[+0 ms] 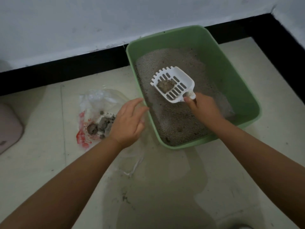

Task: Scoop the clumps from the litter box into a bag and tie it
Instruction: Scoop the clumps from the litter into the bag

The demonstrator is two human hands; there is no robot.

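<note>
Pale tile floor [165, 187], black skirting [66, 70].

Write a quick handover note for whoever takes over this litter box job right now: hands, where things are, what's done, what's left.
Right hand grips the white scoop by its handle, over the litter in the green litter box; one clump sits in the scoop.
Left hand is open, fingers relaxed, between the box and the plastic bag on the floor.
Done: several clumps already lie in the bag.
Left: tip this clump into the bag, check the litter for more, then tie the bag, which is still open.
</note>
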